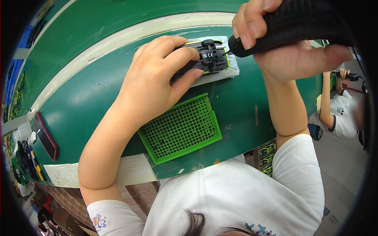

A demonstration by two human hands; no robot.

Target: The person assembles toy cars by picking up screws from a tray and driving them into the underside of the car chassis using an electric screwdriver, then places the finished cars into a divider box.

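Note:
A toy car (208, 56) lies upside down on a pale padded cloth (233, 67), its black underside and wheels facing up. My left hand (163, 65) is closed round one end of the car and presses it against the pad. In my right hand (275, 51) I grip a black power screwdriver (289, 25), held almost level. Its tip reaches the car's right end, beside a wheel; whether it touches a screw is too small to tell.
An empty-looking green perforated tray (181, 128) lies near me on the green table (78, 94). A phone (46, 135) rests at the left. A pale raised strip (130, 32) curves along behind. At the right, another person (340, 112) holds a similar black tool.

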